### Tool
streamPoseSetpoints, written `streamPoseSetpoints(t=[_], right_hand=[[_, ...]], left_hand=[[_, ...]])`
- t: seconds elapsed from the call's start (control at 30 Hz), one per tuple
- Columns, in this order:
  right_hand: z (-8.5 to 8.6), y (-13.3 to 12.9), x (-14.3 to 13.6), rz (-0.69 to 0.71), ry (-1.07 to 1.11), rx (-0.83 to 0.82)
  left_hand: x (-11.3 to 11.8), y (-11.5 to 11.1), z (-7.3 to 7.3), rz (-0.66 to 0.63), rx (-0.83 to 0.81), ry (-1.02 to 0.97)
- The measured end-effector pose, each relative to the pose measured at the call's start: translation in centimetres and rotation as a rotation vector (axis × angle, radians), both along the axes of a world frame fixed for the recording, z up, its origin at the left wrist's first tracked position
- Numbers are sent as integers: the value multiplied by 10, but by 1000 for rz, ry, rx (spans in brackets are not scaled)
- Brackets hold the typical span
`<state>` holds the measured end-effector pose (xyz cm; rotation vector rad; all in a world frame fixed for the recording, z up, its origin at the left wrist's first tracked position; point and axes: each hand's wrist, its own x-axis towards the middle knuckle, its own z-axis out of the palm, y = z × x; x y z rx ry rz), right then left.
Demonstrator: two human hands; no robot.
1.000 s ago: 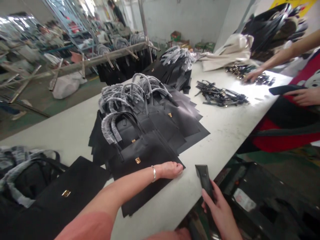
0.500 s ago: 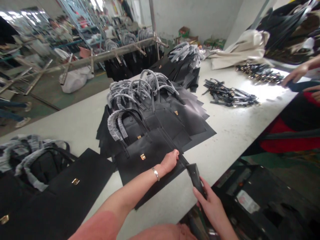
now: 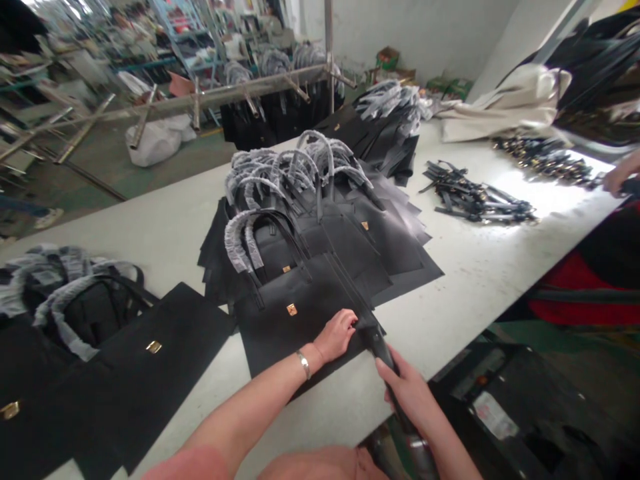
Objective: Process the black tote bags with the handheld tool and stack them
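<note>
A black bag panel with a gold clasp lies on top at the near side of a fanned stack. My left hand rests on its right part, fingers curled together; what is under the fingertips is too small to tell. My right hand is wrapped round a dark handheld tool, whose tip touches or nearly touches the panel's right edge. Handles wrapped in white film rise from the stack.
More black panels with wrapped handles lie at the left. Black straps and metal-fitted pieces sit at the right of the white table. Another person's hand is at the right edge. Metal racks stand behind.
The right hand and tool have moved left onto the panel's edge. The left hand has shifted slightly down. The view has turned left, and the other person's hands sit farther right.
</note>
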<state>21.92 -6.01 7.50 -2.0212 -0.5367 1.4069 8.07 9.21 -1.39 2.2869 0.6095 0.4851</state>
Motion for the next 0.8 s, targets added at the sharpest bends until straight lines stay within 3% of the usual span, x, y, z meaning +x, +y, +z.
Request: streamPoseSetpoints(t=[0.3, 0.43, 0.53, 0.63, 0.8], right_hand=[[7, 2, 9, 57, 1, -43], [12, 10, 17, -82, -147, 18], [16, 3, 29, -220, -169, 71], [17, -13, 37, -294, -151, 56], [9, -31, 38, -398, -66, 68]], left_hand=[[-1, 1, 0, 5, 20, 21], [0, -1, -2, 10, 47, 56], [5, 1, 1, -3, 163, 179], [14, 8, 8, -100, 279, 280], [28, 26, 21, -399, 341, 249]])
